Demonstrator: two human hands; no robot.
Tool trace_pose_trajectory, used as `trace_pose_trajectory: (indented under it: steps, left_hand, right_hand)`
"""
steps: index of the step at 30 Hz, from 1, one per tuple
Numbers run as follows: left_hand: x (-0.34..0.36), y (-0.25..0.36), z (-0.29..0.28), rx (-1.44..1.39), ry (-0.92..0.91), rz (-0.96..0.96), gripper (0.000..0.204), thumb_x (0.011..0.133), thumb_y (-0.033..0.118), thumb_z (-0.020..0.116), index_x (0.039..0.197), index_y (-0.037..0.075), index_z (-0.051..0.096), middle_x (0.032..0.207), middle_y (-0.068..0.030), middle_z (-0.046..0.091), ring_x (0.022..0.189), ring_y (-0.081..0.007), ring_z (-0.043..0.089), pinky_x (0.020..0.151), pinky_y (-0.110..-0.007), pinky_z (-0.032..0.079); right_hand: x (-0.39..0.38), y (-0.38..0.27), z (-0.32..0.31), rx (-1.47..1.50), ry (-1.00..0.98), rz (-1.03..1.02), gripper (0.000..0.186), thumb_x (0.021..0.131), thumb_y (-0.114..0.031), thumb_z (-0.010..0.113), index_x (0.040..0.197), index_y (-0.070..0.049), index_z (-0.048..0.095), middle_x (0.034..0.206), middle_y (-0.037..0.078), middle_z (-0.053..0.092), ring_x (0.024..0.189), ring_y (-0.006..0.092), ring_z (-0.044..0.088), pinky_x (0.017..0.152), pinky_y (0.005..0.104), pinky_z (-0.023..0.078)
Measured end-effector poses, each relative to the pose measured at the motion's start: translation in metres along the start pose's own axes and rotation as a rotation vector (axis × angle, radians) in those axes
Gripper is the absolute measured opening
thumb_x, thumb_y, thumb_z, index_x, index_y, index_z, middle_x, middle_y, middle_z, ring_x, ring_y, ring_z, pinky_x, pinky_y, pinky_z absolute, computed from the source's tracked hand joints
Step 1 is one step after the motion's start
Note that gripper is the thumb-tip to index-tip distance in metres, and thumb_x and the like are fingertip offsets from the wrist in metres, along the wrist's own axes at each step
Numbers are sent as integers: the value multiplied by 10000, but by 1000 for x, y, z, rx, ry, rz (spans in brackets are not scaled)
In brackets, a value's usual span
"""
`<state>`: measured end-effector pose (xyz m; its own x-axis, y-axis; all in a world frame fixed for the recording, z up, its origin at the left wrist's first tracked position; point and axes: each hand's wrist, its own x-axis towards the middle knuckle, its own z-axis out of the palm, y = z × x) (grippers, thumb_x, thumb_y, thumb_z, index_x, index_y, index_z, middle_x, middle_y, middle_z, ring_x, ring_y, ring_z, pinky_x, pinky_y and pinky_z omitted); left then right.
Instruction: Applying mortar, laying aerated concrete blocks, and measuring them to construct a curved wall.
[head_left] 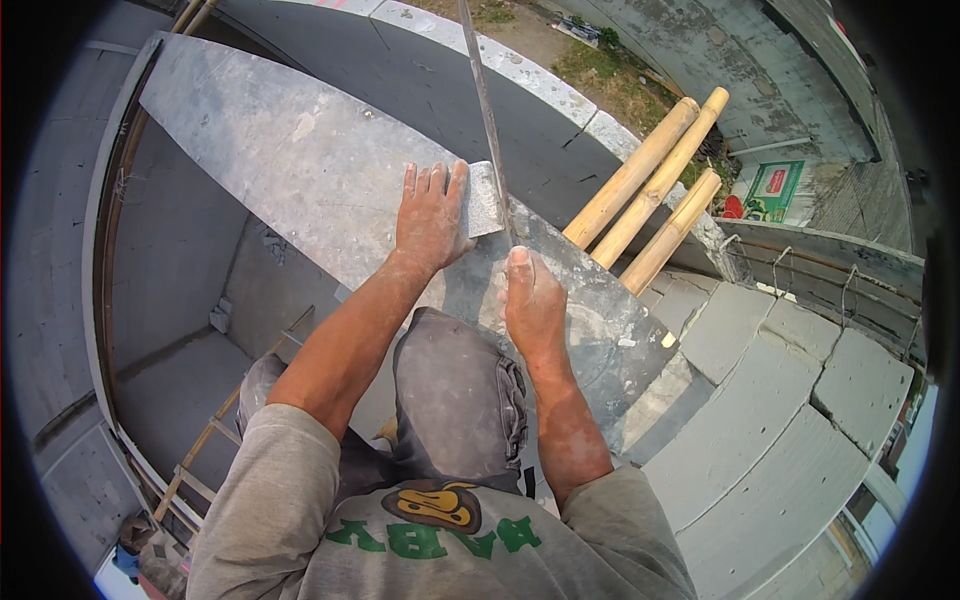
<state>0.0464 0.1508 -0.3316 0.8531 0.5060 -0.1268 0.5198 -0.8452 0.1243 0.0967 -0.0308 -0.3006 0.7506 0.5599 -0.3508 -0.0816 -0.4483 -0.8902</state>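
Observation:
My left hand lies with fingers stretched out against the left side of a small pale grey block piece, thumb by its lower edge. The block rests on a long grey, dusty board. My right hand is closed, thumb uppermost, around the near end of a hand saw. Its long thin blade appears nearly edge-on, runs away from me and passes along the block's right side. Its handle is mostly hidden in my fist. My bent knee is just below the board.
Several bamboo poles stick out past the board's right side. Large grey wall blocks stand at the lower right, near bare reinforcing bars. A deep drop with a wooden ladder opens on the left. A pale-topped wall curves behind.

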Motion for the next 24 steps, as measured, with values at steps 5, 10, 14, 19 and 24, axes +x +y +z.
trace_pose_trajectory:
  steps: [5, 10, 14, 19, 24]
  left_hand:
    - [1, 0, -1, 8, -5, -4, 1131, 591, 387, 916, 1496, 46, 331, 1375, -195, 466, 1345, -338, 425, 1219, -529, 200]
    - [2, -1, -1, -2, -5, -18, 1132, 589, 377, 919, 1497, 43, 331, 1392, -196, 457, 1354, -339, 417, 1219, -529, 200]
    - [1, 0, -1, -19, -13, -12, 1135, 588, 369, 921, 1500, 45, 328, 1407, -198, 447, 1361, -341, 411, 1218, -529, 203]
    - [2, 0, -5, -6, -48, -14, 1153, 588, 379, 925, 1507, 38, 317, 1409, -206, 443, 1359, -350, 410, 1216, -530, 204]
    - [2, -1, -4, -10, -37, -2, 1162, 588, 388, 925, 1508, 32, 310, 1398, -204, 448, 1350, -354, 417, 1215, -528, 210]
  right_hand:
    - [6, 2, 1, -66, 20, 2, 618, 1035, -548, 391, 892, 11, 614, 666, 123, 587, 590, 240, 618, 530, 371, 491]
    - [18, 2, 5, -193, -40, 180, 591, 1039, -529, 387, 881, -6, 612, 658, 164, 608, 663, 351, 649, 639, 449, 498]
    - [4, -1, -7, 20, 59, -86, 631, 1030, -548, 399, 888, 25, 622, 629, 100, 576, 539, 193, 605, 464, 340, 473]
    - [20, 10, 2, -233, -78, 201, 608, 1038, -517, 383, 921, 20, 644, 736, 217, 639, 760, 413, 639, 706, 481, 486]
    - [18, 16, -2, -117, -6, 83, 604, 1042, -517, 395, 911, 22, 634, 674, 110, 597, 612, 251, 606, 557, 361, 473]
